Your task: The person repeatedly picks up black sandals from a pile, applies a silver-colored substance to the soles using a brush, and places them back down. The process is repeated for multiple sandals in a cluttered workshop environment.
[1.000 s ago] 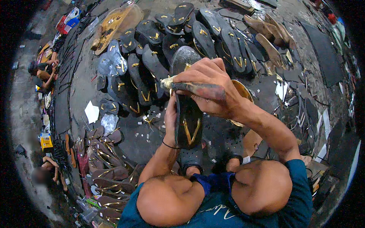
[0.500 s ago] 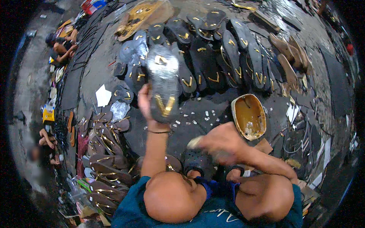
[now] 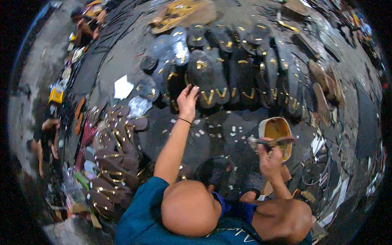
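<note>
A black sandal sole (image 3: 199,70) with gold strap ends lies among the row in front of me. My left hand (image 3: 188,103) reaches forward and pinches its near left edge between thumb and fingers. On the right, my right hand (image 3: 271,162) is closed around a brush (image 3: 281,141) with a dark brown handle and a pale, blurred tip pointing left. The brush is above the near part of a whitish tub (image 3: 261,130) holding amber, glue-like liquid; whether it touches the tub cannot be made out.
Rows of black soles (image 3: 243,77) with gold pieces spread ahead. Brown sandals with gold straps (image 3: 112,163) are piled at my left. Tan soles (image 3: 322,98) lie far right, a white paper piece (image 3: 123,87) far left. Small white scraps dot the dark mat (image 3: 163,141). Other people sit at the left.
My left hand has moved forward and lowered the raised sole onto the row. My right hand has shifted right with the brush, from near my feet to over the tub. The view has turned somewhat.
</note>
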`<action>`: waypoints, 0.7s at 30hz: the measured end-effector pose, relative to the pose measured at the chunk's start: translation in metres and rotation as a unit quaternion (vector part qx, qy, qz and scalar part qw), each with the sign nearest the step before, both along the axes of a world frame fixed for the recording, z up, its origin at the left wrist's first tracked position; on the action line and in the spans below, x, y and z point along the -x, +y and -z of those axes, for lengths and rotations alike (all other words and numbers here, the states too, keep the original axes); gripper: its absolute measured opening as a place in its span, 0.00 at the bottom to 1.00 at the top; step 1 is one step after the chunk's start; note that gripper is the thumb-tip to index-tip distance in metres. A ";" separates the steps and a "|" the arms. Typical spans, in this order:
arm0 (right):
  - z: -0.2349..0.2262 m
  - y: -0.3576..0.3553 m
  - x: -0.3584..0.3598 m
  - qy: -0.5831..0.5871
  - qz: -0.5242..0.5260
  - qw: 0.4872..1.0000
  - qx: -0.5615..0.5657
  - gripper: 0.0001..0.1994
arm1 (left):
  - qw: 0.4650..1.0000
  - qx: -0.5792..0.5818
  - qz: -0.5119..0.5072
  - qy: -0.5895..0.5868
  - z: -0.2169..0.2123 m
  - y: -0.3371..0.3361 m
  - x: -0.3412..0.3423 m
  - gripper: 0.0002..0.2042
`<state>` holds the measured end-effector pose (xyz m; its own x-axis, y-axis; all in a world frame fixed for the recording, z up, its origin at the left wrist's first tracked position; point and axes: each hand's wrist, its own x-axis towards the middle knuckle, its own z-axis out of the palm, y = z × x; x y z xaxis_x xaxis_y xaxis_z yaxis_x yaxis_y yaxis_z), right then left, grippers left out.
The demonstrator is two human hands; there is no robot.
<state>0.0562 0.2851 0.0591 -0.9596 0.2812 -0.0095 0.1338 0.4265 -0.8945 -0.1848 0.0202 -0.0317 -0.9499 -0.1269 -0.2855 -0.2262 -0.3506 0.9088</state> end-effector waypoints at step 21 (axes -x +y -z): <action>0.009 0.121 -0.068 -0.142 0.031 0.958 -0.246 0.14 | 0.833 0.482 -0.200 -0.186 -0.014 -0.307 -0.108 0.19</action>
